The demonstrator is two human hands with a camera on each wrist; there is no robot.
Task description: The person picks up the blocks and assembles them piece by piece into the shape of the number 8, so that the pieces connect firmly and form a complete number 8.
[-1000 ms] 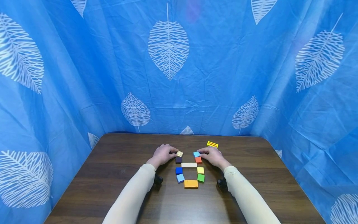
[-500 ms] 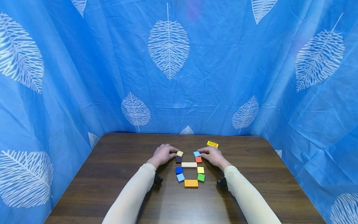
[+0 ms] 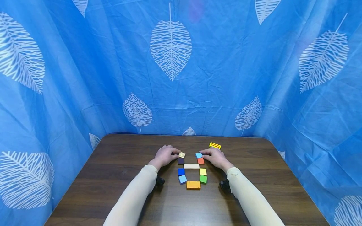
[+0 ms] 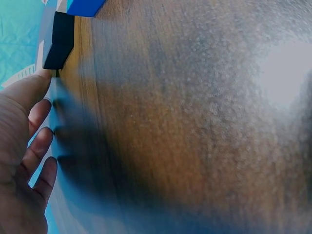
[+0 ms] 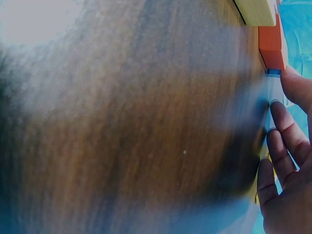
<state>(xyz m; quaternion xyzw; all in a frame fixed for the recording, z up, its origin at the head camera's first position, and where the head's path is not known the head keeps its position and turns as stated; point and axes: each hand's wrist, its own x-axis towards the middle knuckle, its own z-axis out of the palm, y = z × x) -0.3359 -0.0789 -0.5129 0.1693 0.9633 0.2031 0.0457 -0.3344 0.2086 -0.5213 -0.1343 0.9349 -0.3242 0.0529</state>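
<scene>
In the head view my left hand [image 3: 164,155] pinches a striped tan wooden block [image 3: 182,155] between thumb and forefinger. My right hand [image 3: 215,157] pinches a light blue block [image 3: 199,155] in the same manner. Directly below the tan block lies a dark block [image 3: 180,161], which the left wrist view shows just beyond the thumb. A red-orange block [image 3: 200,161] adjoins the light blue one; in the right wrist view the thumb [image 5: 296,88] is at its end. The other fingers of both hands are half bent over the wooden tabletop [image 3: 118,175].
Nearer me, a long whitish block [image 3: 191,167], a dark blue block [image 3: 181,172], a yellow block [image 3: 203,171], a second light blue block [image 3: 182,179], a green block [image 3: 203,179] and an orange block [image 3: 193,185] form a ring. A yellow red-striped block [image 3: 215,145] lies behind my right hand.
</scene>
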